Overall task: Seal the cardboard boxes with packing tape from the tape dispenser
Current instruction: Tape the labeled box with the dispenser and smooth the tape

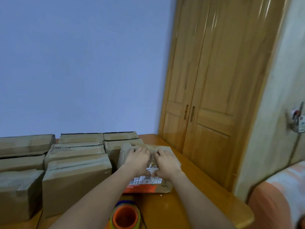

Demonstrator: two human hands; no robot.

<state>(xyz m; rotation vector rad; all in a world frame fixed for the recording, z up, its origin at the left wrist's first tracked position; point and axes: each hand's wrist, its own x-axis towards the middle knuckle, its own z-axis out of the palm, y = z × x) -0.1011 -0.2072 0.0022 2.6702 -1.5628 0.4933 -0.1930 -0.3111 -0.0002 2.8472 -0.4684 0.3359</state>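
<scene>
While both hands press flaps flat, left hand [137, 158] and right hand [166, 162] lie open-fingered on labelled cardboard box [162, 185], gripping nothing; tape dispenser [125, 215] waits near box's front edge

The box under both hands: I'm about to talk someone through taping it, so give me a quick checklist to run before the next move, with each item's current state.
1. Box sits flat on the table: ok.
2. Top flaps held down: ok; left hand and right hand both press on top.
3. Flap seam meets evenly: cannot tell, the hands cover it.
4. Tape roll within reach: ok, it stands on the table just in front of the box.
5. A hand free to pick up the tape: not ok, both are on the box.
6. Room beside the box: ok on its right; stacked boxes crowd its left.
</scene>
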